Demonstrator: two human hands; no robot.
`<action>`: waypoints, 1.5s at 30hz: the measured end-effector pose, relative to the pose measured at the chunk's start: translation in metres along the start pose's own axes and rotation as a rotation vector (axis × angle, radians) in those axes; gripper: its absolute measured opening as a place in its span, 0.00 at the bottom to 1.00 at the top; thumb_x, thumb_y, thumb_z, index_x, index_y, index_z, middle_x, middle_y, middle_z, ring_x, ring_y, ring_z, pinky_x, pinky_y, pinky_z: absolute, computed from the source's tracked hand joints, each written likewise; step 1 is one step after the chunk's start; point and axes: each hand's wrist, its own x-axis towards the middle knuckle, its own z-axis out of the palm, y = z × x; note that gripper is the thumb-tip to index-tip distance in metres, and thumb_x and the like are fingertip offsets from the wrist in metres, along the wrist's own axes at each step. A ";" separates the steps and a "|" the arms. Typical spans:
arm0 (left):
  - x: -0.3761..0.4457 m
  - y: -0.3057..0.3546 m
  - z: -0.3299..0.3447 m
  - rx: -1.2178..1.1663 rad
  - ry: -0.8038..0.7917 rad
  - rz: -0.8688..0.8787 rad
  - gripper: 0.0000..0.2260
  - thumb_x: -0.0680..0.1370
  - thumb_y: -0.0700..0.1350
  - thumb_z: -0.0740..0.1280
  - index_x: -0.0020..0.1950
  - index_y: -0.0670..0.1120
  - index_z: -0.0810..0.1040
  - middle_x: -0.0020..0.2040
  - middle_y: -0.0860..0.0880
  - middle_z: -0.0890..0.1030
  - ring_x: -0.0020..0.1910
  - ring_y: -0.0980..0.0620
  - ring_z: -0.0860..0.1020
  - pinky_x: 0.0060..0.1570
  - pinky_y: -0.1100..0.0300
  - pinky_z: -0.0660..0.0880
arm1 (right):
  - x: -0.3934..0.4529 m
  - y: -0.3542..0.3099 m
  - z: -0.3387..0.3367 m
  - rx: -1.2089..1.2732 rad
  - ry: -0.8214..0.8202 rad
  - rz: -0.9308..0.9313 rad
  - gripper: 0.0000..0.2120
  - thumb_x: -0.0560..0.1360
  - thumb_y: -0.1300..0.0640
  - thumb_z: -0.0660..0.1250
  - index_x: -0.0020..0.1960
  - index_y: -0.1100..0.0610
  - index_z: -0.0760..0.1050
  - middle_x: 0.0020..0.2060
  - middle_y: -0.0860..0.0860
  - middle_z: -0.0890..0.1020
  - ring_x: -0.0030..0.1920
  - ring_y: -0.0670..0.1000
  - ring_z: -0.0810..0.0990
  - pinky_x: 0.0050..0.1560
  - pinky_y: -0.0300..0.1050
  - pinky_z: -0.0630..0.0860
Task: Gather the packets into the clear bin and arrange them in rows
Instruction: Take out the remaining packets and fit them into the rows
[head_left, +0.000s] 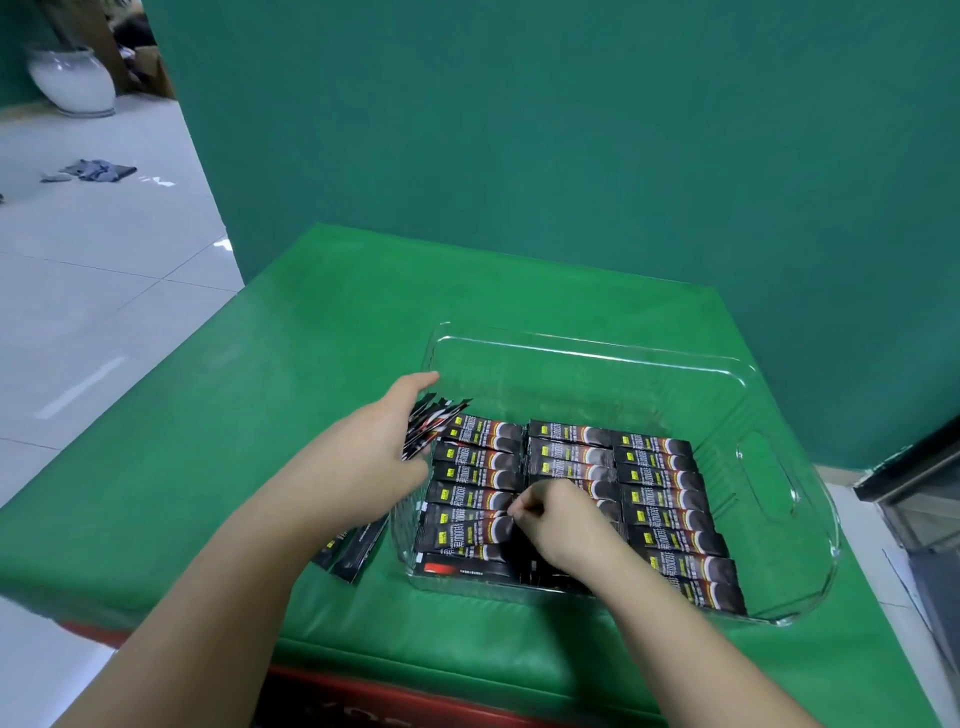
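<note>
1. A green padded table (291, 364) stands against a teal wall (519, 130); pale floor tiles, a white vase (72, 80) and a crumpled cloth (98, 170) fill the upper left of the frame.
2. The clear bin (779, 483) sits right of centre on the table. Dark packets (660, 499) lie flat inside it in three columns across its lower half; the upper half of the bin floor is bare.
3. The left hand (374, 447), at the bin's left wall, grips a fanned bundle of packets (428, 426), fingers curled round it.
4. The right hand (561, 525) is in the middle column, fingertips pinching the end of one packet (498, 522) where the left and middle columns meet.
5. A few loose packets (353, 553) lie on the table just beside the bin's lower left corner, partly hidden under the left forearm.
6. The step looks to be seating a single packet. To do it well, I would square it parallel with its neighbours, ends flush, and press it flat before letting go.
7. Feed from the bundle one at a time; the lowest left packet (467, 566) shows a different face and may want turning over.
</note>
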 end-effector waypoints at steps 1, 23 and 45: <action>0.000 0.000 0.000 -0.001 -0.002 -0.004 0.33 0.76 0.41 0.63 0.75 0.60 0.52 0.29 0.49 0.69 0.24 0.54 0.66 0.22 0.62 0.59 | 0.001 0.000 0.001 -0.018 0.004 0.009 0.09 0.77 0.58 0.61 0.41 0.53 0.78 0.36 0.51 0.80 0.33 0.50 0.76 0.35 0.40 0.70; 0.007 -0.009 0.006 -0.052 -0.021 0.027 0.30 0.76 0.45 0.66 0.73 0.54 0.54 0.52 0.50 0.79 0.40 0.54 0.78 0.42 0.57 0.74 | -0.018 -0.075 -0.023 0.537 0.155 -0.444 0.02 0.76 0.53 0.66 0.49 0.48 0.75 0.42 0.43 0.78 0.36 0.36 0.73 0.41 0.30 0.69; 0.001 -0.012 0.003 -0.036 -0.089 0.140 0.31 0.77 0.44 0.65 0.69 0.70 0.56 0.41 0.56 0.79 0.31 0.56 0.74 0.38 0.57 0.73 | -0.015 -0.053 -0.032 0.857 0.121 -0.365 0.07 0.73 0.63 0.69 0.39 0.54 0.76 0.32 0.48 0.76 0.34 0.45 0.73 0.40 0.38 0.72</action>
